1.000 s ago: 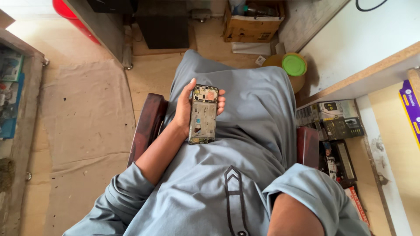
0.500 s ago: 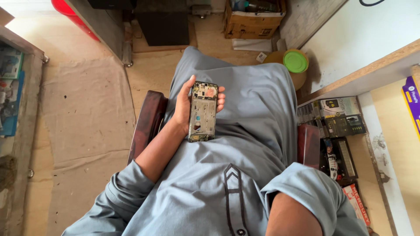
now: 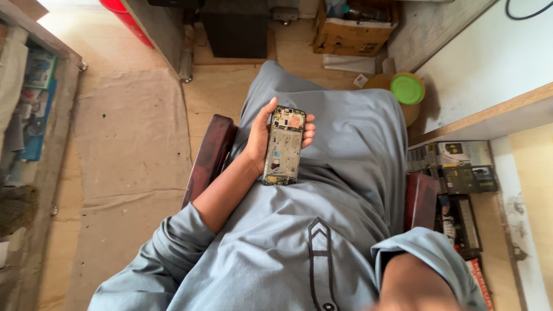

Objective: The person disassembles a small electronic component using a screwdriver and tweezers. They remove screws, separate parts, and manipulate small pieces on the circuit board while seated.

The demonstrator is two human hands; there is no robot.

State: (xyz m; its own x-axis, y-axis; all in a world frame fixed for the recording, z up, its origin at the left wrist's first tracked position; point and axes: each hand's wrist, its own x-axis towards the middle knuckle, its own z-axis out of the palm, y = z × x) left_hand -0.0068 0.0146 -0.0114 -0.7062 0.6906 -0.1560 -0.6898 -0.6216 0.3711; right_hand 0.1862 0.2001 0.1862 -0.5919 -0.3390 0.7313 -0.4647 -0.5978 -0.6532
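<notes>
My left hand (image 3: 260, 140) rests on my lap and holds an opened phone (image 3: 284, 145), its back cover off so the circuit board and inner frame show. The thumb lies along the phone's left edge and the fingertips curl around its right edge. My lap is covered by a grey-blue garment (image 3: 340, 161). Only my right forearm (image 3: 415, 285) shows at the bottom right; the right hand itself is out of frame.
I sit on a dark red chair (image 3: 210, 155). A jar with a green lid (image 3: 407, 89) stands on the floor ahead right, a cardboard box (image 3: 351, 29) beyond it. Small boxes (image 3: 455, 167) fill a shelf under the wooden table edge (image 3: 484, 115) at right. A cloth (image 3: 127, 150) covers the floor at left.
The view has shifted slightly, so the phone sits a little higher in frame. My left hand keeps the same hold on it.
</notes>
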